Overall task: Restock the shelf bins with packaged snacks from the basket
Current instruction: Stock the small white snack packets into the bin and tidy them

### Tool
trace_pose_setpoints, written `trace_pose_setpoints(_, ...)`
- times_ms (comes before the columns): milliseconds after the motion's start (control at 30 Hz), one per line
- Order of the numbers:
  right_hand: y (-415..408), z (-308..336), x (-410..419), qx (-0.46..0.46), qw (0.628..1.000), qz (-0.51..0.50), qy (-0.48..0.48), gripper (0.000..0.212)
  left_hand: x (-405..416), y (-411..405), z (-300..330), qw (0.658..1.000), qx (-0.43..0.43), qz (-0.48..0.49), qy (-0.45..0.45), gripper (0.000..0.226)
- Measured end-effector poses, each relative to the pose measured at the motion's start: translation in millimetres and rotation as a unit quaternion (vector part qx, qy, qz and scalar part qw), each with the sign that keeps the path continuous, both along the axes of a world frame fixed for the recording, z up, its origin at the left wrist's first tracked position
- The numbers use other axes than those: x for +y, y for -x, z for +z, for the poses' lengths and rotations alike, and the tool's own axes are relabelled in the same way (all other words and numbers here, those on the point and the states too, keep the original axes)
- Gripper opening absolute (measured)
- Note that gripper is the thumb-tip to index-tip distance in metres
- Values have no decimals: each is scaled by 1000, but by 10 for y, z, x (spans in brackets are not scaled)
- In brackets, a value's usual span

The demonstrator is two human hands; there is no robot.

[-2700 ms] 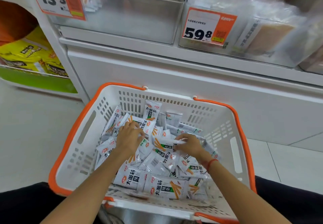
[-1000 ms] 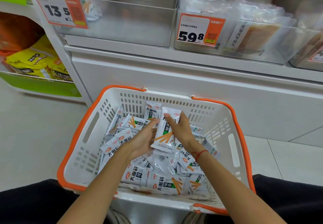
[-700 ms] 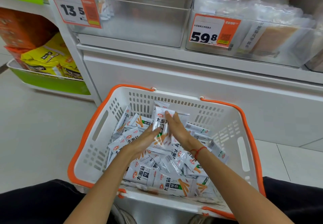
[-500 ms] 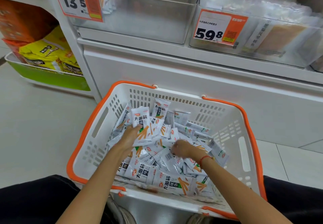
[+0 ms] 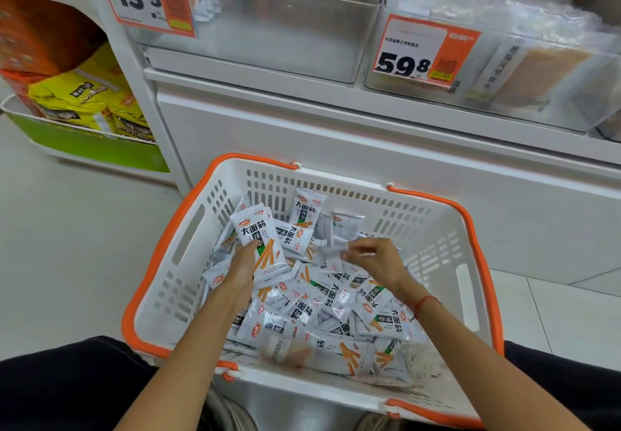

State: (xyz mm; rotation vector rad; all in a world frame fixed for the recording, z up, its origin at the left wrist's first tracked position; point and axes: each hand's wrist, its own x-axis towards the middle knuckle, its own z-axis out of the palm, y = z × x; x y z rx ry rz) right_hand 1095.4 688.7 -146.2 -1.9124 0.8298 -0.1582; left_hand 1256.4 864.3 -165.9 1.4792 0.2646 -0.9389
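A white basket with an orange rim (image 5: pixel 158 256) sits in front of me, filled with several white snack packets (image 5: pixel 322 313). My left hand (image 5: pixel 242 266) holds a small stack of these packets (image 5: pixel 260 242) upright over the left side of the pile. My right hand (image 5: pixel 376 259) is over the middle of the pile and pinches the edge of one blurred packet (image 5: pixel 331 251). Above, a clear shelf bin (image 5: pixel 279 27) carries a 13.5 price tag and holds a few of the same packets at its back left.
A second clear bin (image 5: pixel 537 71) tagged 59.8, at upper right, is full of clear-wrapped goods. Yellow bags (image 5: pixel 84 101) lie in a green tray on the low shelf at left. A white cabinet front stands behind the basket. Pale floor tiles lie on both sides.
My left hand took the packet stack and lifted it over the basket's left side. My right hand dropped to the pile and now pinches another packet, raising it slightly.
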Motion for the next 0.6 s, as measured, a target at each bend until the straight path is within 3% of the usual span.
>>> trace_pose_setpoints(67,81,-96,82,46,995,84,21,21,-7,-3,15,1000,6,-1,-4,28)
trace_pose_setpoints(167,193,-362,220,171,956,204,120,27,-28,-17,34,1000,5,-15,-20,27)
trace_pose_setpoints(233,186,-446,280,189,962,150,129,32,-39,-16,28,999,0,-37,-27,24)
trace_pose_setpoints(300,96,-435,321,211,971,31,109,16,-52,2,18,998,5,-53,-25,18)
trace_pose_setpoints(333,44,-408,338,231,969,-13,89,21,-57,20,16,998,5,-57,-27,15)
trace_pose_setpoints(367,-5,-407,353,258,963,-36,67,39,-55,38,30,998,0,-61,-33,13)
trace_pose_setpoints(400,-43,-401,378,287,956,-35,42,51,-57,40,14,997,-6,-63,-38,13)
trace_pose_setpoints(467,-102,-431,440,324,944,-10,57,56,-70,33,-18,996,-15,-71,-53,18)
trace_pose_setpoints(600,-199,-497,517,255,964,-65,35,36,-68,16,-24,994,-22,-69,-83,35)
